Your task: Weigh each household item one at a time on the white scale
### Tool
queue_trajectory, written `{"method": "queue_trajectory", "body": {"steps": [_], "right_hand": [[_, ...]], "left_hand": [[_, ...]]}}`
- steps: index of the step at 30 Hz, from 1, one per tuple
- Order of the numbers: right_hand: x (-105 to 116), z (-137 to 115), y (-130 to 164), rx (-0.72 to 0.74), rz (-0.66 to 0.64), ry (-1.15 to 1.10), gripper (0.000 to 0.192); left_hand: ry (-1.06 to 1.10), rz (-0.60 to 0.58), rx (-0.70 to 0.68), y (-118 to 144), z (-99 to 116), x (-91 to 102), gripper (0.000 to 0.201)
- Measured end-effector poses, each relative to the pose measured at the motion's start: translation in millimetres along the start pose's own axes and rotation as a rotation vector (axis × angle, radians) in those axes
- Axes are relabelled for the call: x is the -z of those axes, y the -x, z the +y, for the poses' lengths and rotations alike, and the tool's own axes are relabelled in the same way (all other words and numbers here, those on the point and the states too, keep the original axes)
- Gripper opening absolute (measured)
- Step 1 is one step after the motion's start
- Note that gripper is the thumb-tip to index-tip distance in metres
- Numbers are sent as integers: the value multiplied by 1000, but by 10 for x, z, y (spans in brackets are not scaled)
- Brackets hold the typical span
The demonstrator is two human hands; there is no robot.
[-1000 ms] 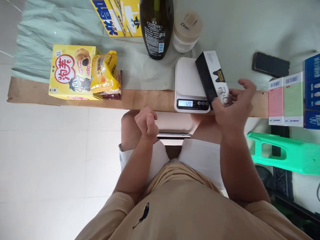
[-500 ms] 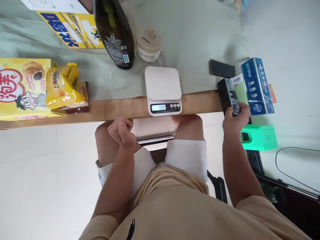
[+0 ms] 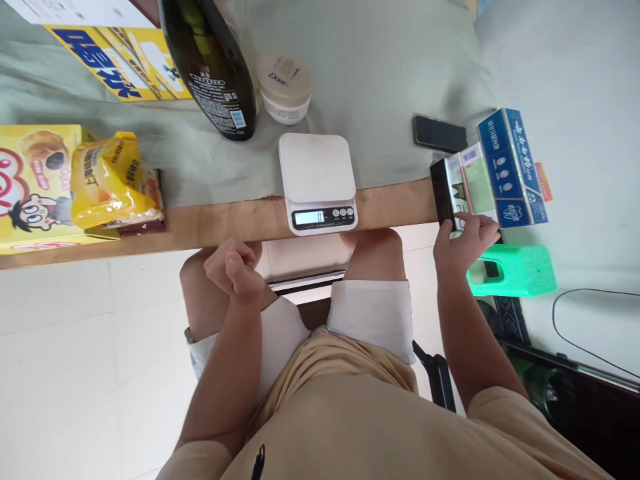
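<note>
At the right of the frame the right hand (image 3: 463,241) rests its fingertips on the near end of a long black carton with white lettering (image 3: 445,193), which lies on the wooden table edge (image 3: 225,223) pressed against a row of like-shaped cartons: a pale green-and-white one (image 3: 475,183) and a blue one (image 3: 510,167) beyond it. The fingers are spread only a little and curled over the carton's end, touching rather than wrapping it, as one does when nudging a box flush with its neighbours; whether any grip remains I cannot tell for certain.

The left hand (image 3: 235,270) hangs in the lower middle, above the person's knee, closed into a loose fist and holding nothing, kept out of the way below the table edge.

At the centre stands a small white digital kitchen scale (image 3: 317,180), its platform bare and its display facing the person so it can be read from the seat. Behind it, at upper centre, are a tall dark glass bottle (image 3: 210,67) and a cream-coloured jar with a round lid (image 3: 285,87). A black phone (image 3: 439,133) lies flat on the pale green cloth (image 3: 390,80) just behind the cartons. At left sit a yellow snack bag (image 3: 107,180) and a yellow printed box (image 3: 35,187), grouped apart from the cartons on the right. A green plastic stool (image 3: 515,270) stands beside the person's right arm.
</note>
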State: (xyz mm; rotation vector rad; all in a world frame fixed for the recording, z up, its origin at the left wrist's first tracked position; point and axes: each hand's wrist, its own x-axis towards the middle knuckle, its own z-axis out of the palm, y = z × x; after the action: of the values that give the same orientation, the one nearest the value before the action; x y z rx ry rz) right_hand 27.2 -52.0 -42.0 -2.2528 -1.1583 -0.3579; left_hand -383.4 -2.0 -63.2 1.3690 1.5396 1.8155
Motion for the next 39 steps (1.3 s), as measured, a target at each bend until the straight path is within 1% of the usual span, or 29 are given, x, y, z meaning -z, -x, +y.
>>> {"method": "queue_trajectory", "body": {"steps": [4, 7, 9, 11, 13, 16, 18, 21, 24, 26, 28, 29, 30, 32, 34, 36, 37, 39], "right_hand": [[-19, 14, 131, -9, -52, -25, 28], [-21, 31, 132, -6, -62, -47, 31], [5, 16, 131, 6, -61, -67, 34], [50, -42, 193, 32, -70, -98, 33], [98, -157, 353, 76, -103, -149, 31], [155, -433, 746, 176, -213, -283, 26], [177, -677, 1033, 257, -309, -405, 22], [173, -1131, 1376, 382, -445, -608, 19], [111, -1700, 1569, 487, -568, -774, 23], [39, -2141, 1621, 543, -650, -842, 30], [-51, -2613, 1620, 584, -728, -885, 37], [-100, -2853, 1605, 601, -773, -908, 41], [-150, -3089, 1583, 600, -857, -951, 47], [-245, -3521, 1531, 549, -1009, -995, 58], [-324, -3855, 1488, 519, -1090, -1004, 64], [-375, -4055, 1469, 505, -1146, -988, 65], [-386, -4103, 1469, 501, -1168, -979, 64], [-378, -4112, 1483, 492, -1200, -973, 60]], "left_hand": [[-6, 2, 10, 2, 21, -2, 61], [5, 2, 10, -1, 14, -4, 62], [18, -1, 5, -1, -3, -2, 61], [35, 1, -7, 6, -19, 1, 60], [48, 1, -24, 22, -22, 8, 60], [29, 12, -55, 40, 3, 36, 59], [-14, 72, -86, 12, 12, 81, 56], [-89, 259, -157, -143, -27, 232, 49], [-144, 432, -189, -401, -94, 482, 38], [-167, 465, -157, -577, -109, 648, 32], [-185, 412, -105, -730, -80, 763, 34], [-193, 361, -73, -796, -51, 795, 38], [-198, 297, -32, -855, -15, 812, 42], [-206, 158, 66, -958, 62, 815, 48], [-214, 53, 157, -1035, 118, 804, 48], [-217, 8, 199, -1074, 137, 802, 46], [-211, 4, 203, -1076, 134, 805, 46], [-182, 10, 197, -1039, 119, 808, 47]]}}
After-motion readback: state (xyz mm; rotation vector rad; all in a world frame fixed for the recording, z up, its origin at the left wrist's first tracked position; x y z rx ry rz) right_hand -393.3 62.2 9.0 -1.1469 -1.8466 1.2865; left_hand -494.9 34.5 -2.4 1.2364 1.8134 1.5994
